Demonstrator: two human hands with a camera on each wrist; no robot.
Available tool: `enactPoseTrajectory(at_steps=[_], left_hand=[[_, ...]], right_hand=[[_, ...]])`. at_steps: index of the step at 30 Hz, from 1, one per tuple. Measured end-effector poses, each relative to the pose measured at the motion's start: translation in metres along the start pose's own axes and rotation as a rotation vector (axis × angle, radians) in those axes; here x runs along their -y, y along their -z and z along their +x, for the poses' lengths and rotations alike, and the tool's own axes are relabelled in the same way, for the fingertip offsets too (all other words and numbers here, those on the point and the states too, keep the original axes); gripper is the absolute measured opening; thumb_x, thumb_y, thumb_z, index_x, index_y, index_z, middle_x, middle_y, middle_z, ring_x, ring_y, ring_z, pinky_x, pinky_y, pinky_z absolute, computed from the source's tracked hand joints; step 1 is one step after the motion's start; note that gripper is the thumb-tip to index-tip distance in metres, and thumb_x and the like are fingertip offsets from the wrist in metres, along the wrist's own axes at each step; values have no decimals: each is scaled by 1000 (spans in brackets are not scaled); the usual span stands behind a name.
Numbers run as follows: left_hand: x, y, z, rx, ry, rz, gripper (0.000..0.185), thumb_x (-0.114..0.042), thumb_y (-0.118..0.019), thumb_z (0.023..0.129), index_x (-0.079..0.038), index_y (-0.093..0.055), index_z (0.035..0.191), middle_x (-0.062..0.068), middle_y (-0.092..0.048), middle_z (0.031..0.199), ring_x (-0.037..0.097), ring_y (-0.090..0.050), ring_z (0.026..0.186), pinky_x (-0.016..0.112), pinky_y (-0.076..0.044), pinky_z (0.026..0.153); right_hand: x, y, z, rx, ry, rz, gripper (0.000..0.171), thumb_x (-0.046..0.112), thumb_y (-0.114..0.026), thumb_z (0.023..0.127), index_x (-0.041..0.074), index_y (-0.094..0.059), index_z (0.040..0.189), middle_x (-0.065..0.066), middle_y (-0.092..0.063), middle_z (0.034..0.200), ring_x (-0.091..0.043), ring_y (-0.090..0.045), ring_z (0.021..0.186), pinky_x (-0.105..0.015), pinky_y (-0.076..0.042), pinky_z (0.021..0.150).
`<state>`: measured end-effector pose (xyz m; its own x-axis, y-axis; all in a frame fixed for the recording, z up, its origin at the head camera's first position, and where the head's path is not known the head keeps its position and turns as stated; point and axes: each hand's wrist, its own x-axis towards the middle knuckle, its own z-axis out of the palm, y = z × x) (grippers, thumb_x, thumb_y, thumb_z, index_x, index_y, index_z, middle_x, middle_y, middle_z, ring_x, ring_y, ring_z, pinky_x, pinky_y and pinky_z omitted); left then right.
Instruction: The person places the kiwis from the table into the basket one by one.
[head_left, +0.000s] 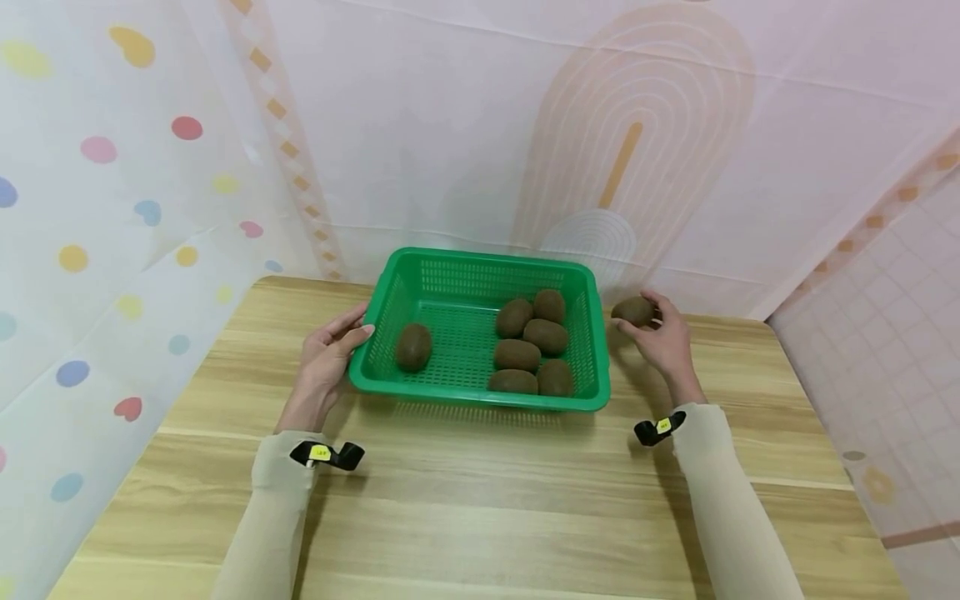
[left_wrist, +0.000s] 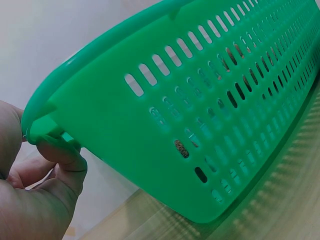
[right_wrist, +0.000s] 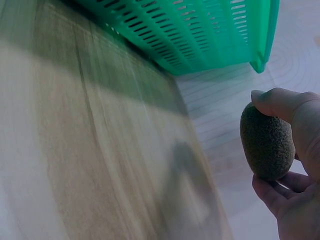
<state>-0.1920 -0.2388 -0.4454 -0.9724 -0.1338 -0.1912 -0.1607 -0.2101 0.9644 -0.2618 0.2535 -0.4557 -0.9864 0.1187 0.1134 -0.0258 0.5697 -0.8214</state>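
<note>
A green plastic basket (head_left: 480, 402) with slotted walls stands toward the back of the table. My left hand (head_left: 328, 354) grips its left rim, and the left wrist view shows the thumb and fingers curled at the rim's corner (left_wrist: 37, 112). To the right of the basket, my right hand (head_left: 663, 337) holds a brown kiwi (head_left: 633, 312) between thumb and fingers. In the right wrist view that kiwi (right_wrist: 267, 142) is apart from the basket wall. Inside the basket, one kiwi (head_left: 413, 347) lies at the left and several kiwis (head_left: 516, 355) are grouped at the right.
The wooden table (head_left: 480, 508) extends in front of the basket and to both sides. A patterned cloth (head_left: 450, 125) hangs right behind the table's back edge, with dotted cloth on the left side. Each sleeve carries a small black wrist camera (head_left: 330, 454).
</note>
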Motion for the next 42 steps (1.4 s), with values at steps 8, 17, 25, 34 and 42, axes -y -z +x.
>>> enactPoseTrajectory(at_steps=[8,17,25,34,42], left_hand=[[1,1,0,9,6,-14,60,-18,-72,98,-13,-50,153,-10,-59,114,1,-60,98,14,-59,77],[3,1,1,8,-9,-10,59,-17,-73,97,-13,-52,152,-9,-59,111,2,-60,98,14,-59,77],[2,0,0,10,-15,8,59,-17,-71,98,-10,-50,153,-9,-59,110,0,-63,92,14,-59,76],[1,0,0,12,-10,-13,60,-16,-71,99,-10,-49,154,-9,-59,109,1,-63,91,15,-60,76],[1,0,0,16,-6,-2,59,-16,-70,99,-10,-49,153,-9,-58,110,1,-62,91,14,-59,76]], right_hand=[[7,1,-2,-9,47,8,77,30,-82,89,8,-46,154,-24,-51,149,-43,-54,131,-55,-47,112],[18,4,-6,-6,110,8,76,29,-83,88,6,-48,152,-22,-54,147,-39,-55,131,-55,-49,111],[31,4,-12,13,166,8,77,31,-83,88,7,-48,152,-19,-54,148,-38,-55,130,-56,-48,111],[47,2,-16,27,234,22,74,29,-84,87,8,-51,150,-16,-54,149,-37,-55,130,-55,-48,111],[58,0,-20,54,263,41,71,26,-84,88,7,-52,148,-13,-54,150,-34,-55,130,-53,-48,111]])
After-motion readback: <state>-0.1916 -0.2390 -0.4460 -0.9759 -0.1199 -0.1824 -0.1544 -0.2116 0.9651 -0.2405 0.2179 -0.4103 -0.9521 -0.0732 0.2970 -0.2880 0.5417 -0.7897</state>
